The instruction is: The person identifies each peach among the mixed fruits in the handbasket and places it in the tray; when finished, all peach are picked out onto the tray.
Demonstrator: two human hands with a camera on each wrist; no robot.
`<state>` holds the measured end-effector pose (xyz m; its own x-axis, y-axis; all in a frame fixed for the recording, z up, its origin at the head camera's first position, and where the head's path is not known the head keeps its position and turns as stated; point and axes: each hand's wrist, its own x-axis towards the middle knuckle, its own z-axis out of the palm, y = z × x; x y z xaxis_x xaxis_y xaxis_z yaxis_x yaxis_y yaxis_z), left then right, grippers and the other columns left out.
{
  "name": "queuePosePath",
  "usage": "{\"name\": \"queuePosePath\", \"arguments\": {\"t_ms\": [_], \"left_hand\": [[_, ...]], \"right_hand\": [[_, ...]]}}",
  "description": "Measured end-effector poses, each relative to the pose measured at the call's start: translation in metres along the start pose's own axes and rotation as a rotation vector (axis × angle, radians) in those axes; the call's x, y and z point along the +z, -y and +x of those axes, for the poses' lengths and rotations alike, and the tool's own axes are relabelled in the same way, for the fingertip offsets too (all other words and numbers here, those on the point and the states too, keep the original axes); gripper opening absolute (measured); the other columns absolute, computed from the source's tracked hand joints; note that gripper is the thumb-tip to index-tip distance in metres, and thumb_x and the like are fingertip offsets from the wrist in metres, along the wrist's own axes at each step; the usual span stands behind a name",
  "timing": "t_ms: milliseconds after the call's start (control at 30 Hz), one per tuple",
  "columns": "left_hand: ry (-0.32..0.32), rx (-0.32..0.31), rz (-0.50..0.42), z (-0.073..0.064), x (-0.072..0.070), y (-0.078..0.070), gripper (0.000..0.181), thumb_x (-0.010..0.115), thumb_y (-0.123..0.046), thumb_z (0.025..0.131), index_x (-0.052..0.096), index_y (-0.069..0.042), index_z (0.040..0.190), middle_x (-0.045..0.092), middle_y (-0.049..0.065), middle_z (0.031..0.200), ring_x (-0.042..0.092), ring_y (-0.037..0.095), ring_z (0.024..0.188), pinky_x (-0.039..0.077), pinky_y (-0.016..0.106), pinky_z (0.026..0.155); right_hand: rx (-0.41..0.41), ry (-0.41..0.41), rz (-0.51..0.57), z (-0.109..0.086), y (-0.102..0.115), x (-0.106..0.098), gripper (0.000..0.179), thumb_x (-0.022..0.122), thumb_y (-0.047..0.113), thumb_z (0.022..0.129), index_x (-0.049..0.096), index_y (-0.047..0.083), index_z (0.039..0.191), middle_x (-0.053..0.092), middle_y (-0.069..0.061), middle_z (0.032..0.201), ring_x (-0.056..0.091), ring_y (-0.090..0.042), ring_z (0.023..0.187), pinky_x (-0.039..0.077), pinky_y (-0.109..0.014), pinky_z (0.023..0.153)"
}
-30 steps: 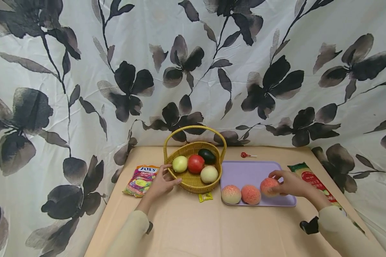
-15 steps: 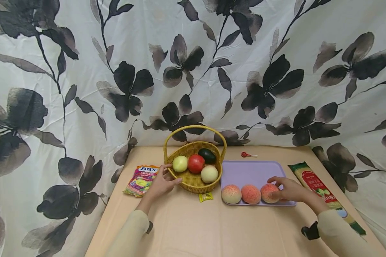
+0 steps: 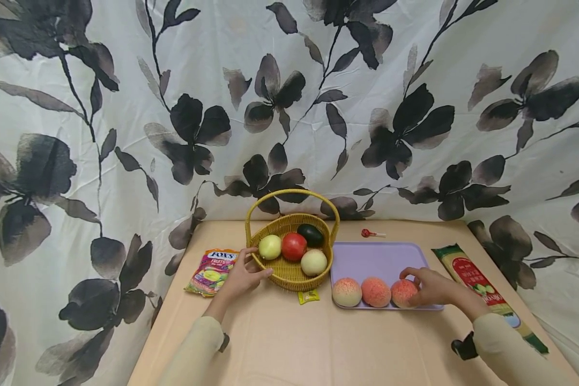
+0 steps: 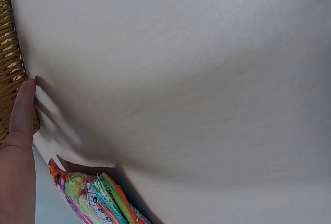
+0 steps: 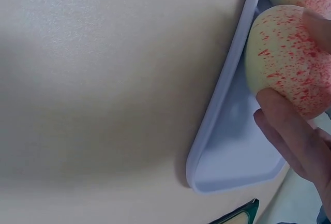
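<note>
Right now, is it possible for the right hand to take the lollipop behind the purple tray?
Not immediately, I think: the right hand holds the rightmost peach. If it lets go, the way to the lollipop across the purple tray looks free.

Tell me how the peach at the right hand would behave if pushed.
Being round, the peach would probably roll rather than slide. The tray has a raised rim that might stop it. The middle peach close beside it would likely block it leftward.

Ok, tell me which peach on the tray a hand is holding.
The rightmost peach: the right hand holds it, while no hand touches the middle peach or leftmost peach.
</note>
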<state>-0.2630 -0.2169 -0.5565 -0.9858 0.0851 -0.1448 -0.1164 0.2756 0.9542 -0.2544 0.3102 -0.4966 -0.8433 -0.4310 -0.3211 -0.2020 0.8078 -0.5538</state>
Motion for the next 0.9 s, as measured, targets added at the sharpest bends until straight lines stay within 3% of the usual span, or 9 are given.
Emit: {"name": "queuePosePath", "arguments": {"t_ms": [200,367,567,667,800,900], "left_hand": [[0.005,0.000,-0.019,0.0000,0.0000,0.0007,0.091,0.086,-0.037,0.087,0.030,-0.019,0.156,0.024,0.026,0.169,0.041,0.046,0.150,0.059,0.050,0.099],[0.008,-0.005,-0.027,-0.0004,0.0005,0.0007,0.092,0.086,-0.036,0.087,0.029,-0.018,0.157,0.024,0.026,0.168,0.043,0.046,0.148,0.058,0.051,0.099],[0.008,-0.005,-0.034,0.0003,0.0009,0.0005,0.092,0.086,-0.036,0.087,0.029,-0.018,0.157,0.025,0.025,0.168,0.042,0.045,0.149,0.057,0.051,0.100],[0.007,-0.002,-0.027,0.0005,0.0010,0.0004,0.092,0.086,-0.037,0.087,0.030,-0.019,0.157,0.025,0.025,0.168,0.040,0.045,0.150,0.057,0.051,0.101],[0.004,0.001,-0.016,0.0007,0.0009,0.0011,0.091,0.087,-0.037,0.086,0.031,-0.020,0.156,0.024,0.025,0.169,0.039,0.045,0.151,0.057,0.051,0.102],[0.004,0.004,-0.018,0.0010,0.0007,0.0015,0.090,0.087,-0.036,0.087,0.031,-0.019,0.156,0.024,0.026,0.169,0.040,0.045,0.150,0.057,0.050,0.102]], "right_hand": [[-0.010,-0.015,-0.043,-0.0016,0.0028,0.0019,0.065,0.092,0.016,0.074,0.059,0.006,0.129,0.062,-0.011,0.101,0.055,-0.023,0.088,0.049,-0.036,0.072],[-0.017,-0.029,-0.070,-0.0013,0.0058,0.0023,0.070,0.094,0.019,0.072,0.059,0.006,0.132,0.062,-0.014,0.110,0.058,-0.027,0.099,0.056,-0.050,0.083],[-0.008,-0.034,-0.086,0.0021,0.0073,0.0034,0.073,0.095,0.021,0.072,0.059,0.006,0.134,0.063,-0.016,0.115,0.061,-0.033,0.107,0.055,-0.062,0.091],[-0.003,-0.026,-0.078,0.0042,0.0072,0.0037,0.069,0.095,0.019,0.072,0.060,0.006,0.130,0.063,-0.012,0.106,0.059,-0.028,0.097,0.056,-0.052,0.083],[-0.004,-0.008,-0.057,0.0049,0.0081,0.0032,0.062,0.094,0.015,0.072,0.061,0.006,0.124,0.059,-0.006,0.093,0.052,-0.022,0.084,0.047,-0.037,0.072],[-0.005,0.000,-0.050,0.0047,0.0087,0.0021,0.062,0.093,0.014,0.073,0.060,0.005,0.125,0.060,-0.007,0.094,0.052,-0.022,0.084,0.046,-0.037,0.072]]}}
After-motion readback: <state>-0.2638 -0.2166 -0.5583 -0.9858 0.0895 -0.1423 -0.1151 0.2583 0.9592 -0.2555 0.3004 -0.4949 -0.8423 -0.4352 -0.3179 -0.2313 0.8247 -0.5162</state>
